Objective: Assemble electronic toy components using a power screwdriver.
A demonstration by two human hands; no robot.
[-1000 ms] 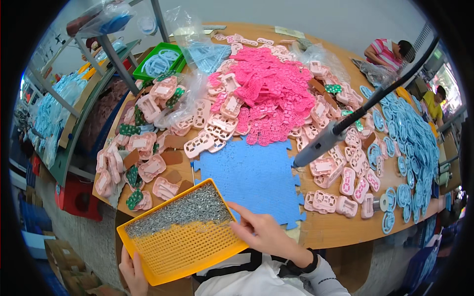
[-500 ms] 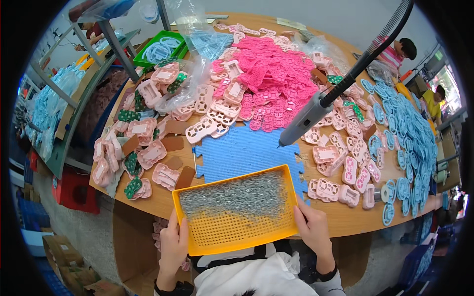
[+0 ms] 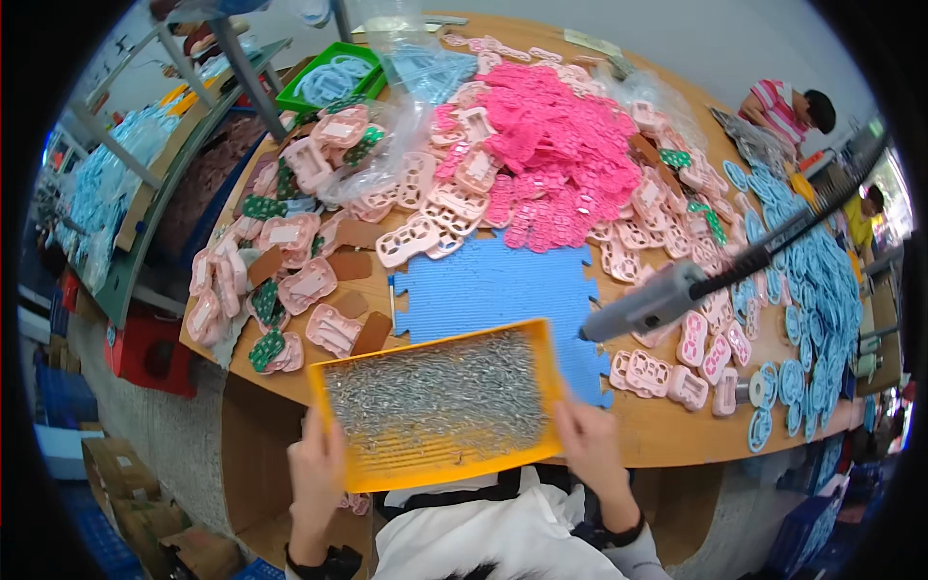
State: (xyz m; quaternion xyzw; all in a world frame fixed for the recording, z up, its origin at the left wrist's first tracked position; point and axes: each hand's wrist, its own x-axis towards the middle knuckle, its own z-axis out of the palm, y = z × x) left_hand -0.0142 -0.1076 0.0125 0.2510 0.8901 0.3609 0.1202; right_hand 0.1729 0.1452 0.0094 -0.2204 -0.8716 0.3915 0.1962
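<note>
Between my two hands I hold a yellow basket [image 3: 447, 473] with a perforated bottom, slightly tilted above the table's front edge. Small silvery metal pieces, apparently screws [image 3: 435, 387], are spread over most of its bottom. My left hand [image 3: 317, 472] is closed on the basket's left end; my right hand [image 3: 588, 440], a little blurred, grips the right end. Beyond the basket lies a blue foam mat [image 3: 495, 288], partly covered by it. A grey electric screwdriver [image 3: 643, 304] hangs over the mat's right edge, its tip pointing left, near the basket's far right corner.
Bright pink plastic parts [image 3: 561, 145] are heaped behind the mat. Pale pink shells [image 3: 309, 285] lie on both sides. Light blue rings [image 3: 812, 280] cover the table's right side. A green crate [image 3: 333, 82] stands at the back left. A person in a striped shirt [image 3: 778, 104] sits at the far right.
The basket has shifted left in my hands, and the screws have spread nearer to me across its bottom. The hanging screwdriver has swung right and lower in the view.
</note>
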